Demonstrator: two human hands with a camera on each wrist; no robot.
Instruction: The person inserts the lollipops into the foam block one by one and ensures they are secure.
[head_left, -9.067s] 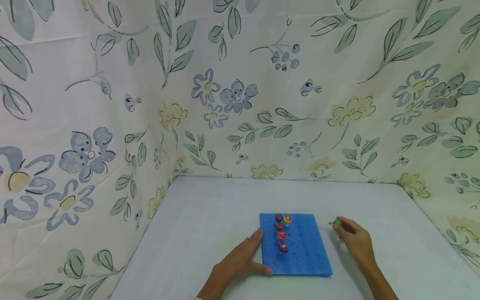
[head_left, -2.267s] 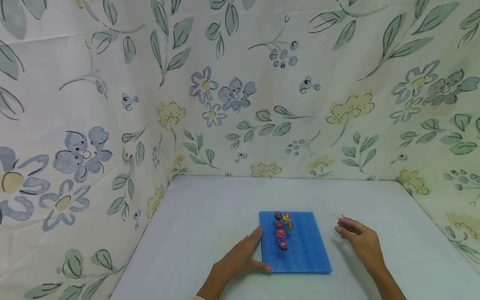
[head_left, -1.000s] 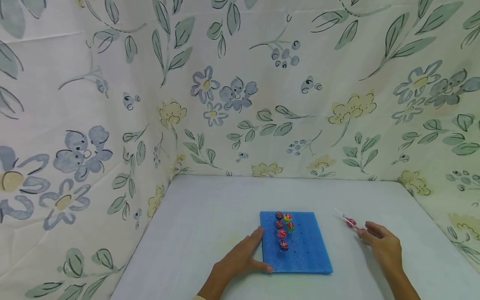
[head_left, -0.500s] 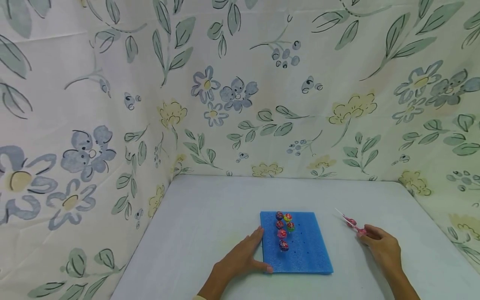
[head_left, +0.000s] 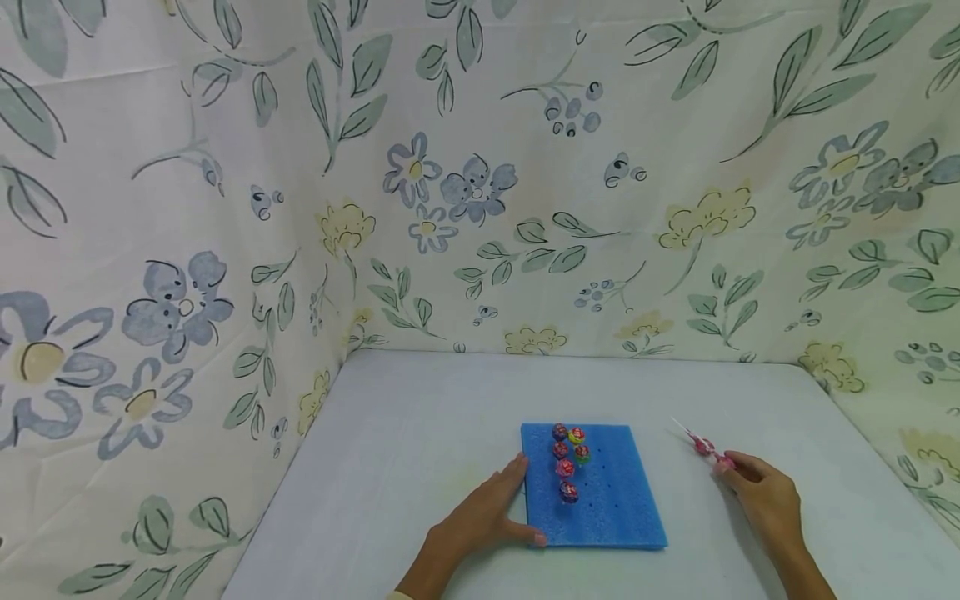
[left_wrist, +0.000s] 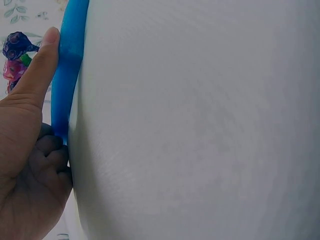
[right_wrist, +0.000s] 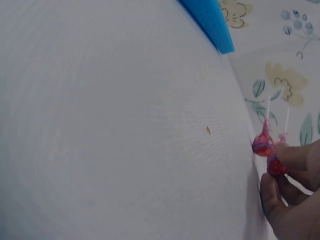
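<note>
Two loose lollipops [right_wrist: 265, 145] lie on the bench [head_left: 420, 433] well to the right of the blue foam pad [head_left: 600, 517], and the right hand [head_left: 761, 496] has its fingertips curled onto the nearer one, pinching at its pink wrapped head. Each looks light and small, with a hard round head under crinkly, likely slippery wrapper and a thin white stick that would flex; judged from this, the stick just below the head is the surer place to take hold, since the head may roll between the fingers. Six more lollipops [head_left: 566, 462] stand upright in the pad's holes, in its left part. The left hand [head_left: 483, 521] lies flat and relaxed against the pad's left edge, thumb along the foam, gripping nothing. Flowered cloth [head_left: 480, 192] walls in the bench behind and on both sides of the pad.
</note>
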